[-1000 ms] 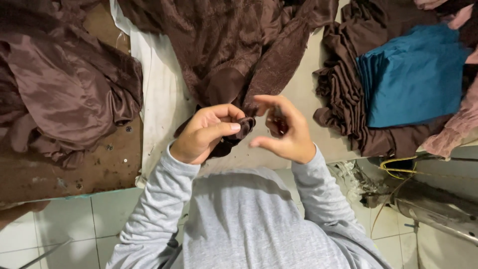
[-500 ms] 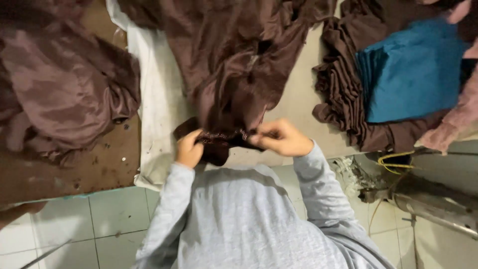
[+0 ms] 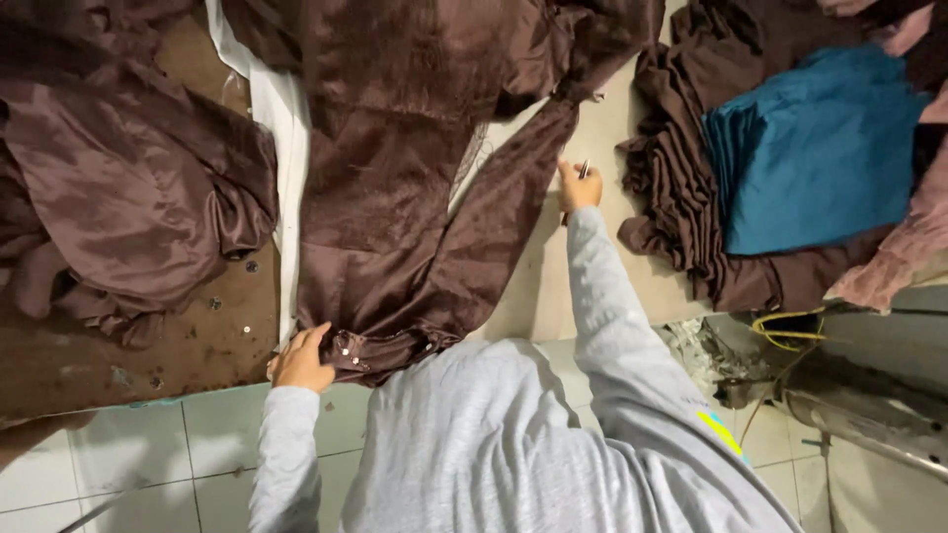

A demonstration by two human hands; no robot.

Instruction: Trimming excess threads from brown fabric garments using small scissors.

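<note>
A brown satin garment [image 3: 395, 197] lies spread on the table, its buttoned hem at the near edge. My left hand [image 3: 301, 360] grips that hem beside the small buttons. My right hand [image 3: 579, 186] is stretched out to the garment's sleeve, resting on its edge, with a small metal tool [image 3: 585, 168] pinched in the fingers. Both arms are in grey sleeves.
A heap of brown satin [image 3: 128, 188] lies at the left on the worn table top [image 3: 148, 345]. A white cloth strip [image 3: 281, 128] runs beside the garment. At the right sit folded dark brown cloth [image 3: 681, 207], a teal stack [image 3: 810, 148] and pink fabric [image 3: 908, 247].
My hands were together at the near edge working on the cloth. Now they are apart: the left holds the hem, the right has reached out along the sleeve. The garment lies flatter.
</note>
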